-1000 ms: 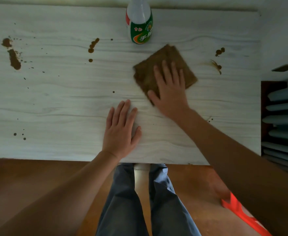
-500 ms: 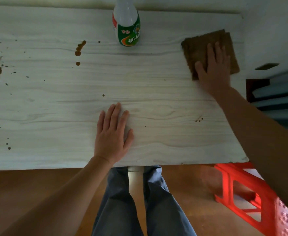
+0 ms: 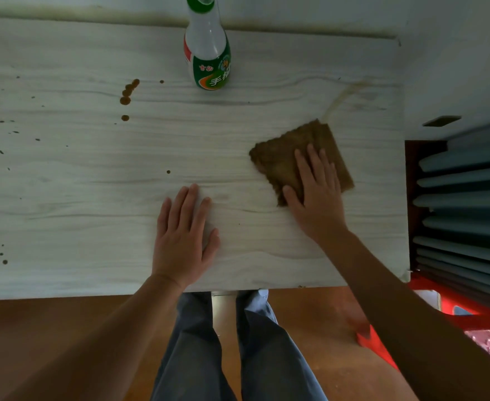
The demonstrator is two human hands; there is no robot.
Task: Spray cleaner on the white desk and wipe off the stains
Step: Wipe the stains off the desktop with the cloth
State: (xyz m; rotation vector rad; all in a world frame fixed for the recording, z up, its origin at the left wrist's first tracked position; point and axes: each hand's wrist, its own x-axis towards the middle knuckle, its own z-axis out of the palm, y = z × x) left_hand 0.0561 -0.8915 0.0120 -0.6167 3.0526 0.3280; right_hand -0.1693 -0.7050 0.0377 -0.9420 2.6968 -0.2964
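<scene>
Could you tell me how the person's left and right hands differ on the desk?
The left hand lies flat on the desk itself; the right hand presses on the brown cloth. The left hand is nearer the front edge than the right hand. Both have straight fingers.

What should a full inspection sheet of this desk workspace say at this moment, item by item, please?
Surface: white desk, with brown stains at the left and centre-left; faint smear toward the far right corner.
Job's things: cleaner bottle upright at the far edge; brown cloth lying flat on the right side.
Clutter: nothing seen.
Grips: left hand flat on the desk, holding nothing; right hand pressing flat on the cloth.
Cables: nothing seen.
Surroundings: wooden floor; red stool at the right; grey slats beside the desk.
</scene>
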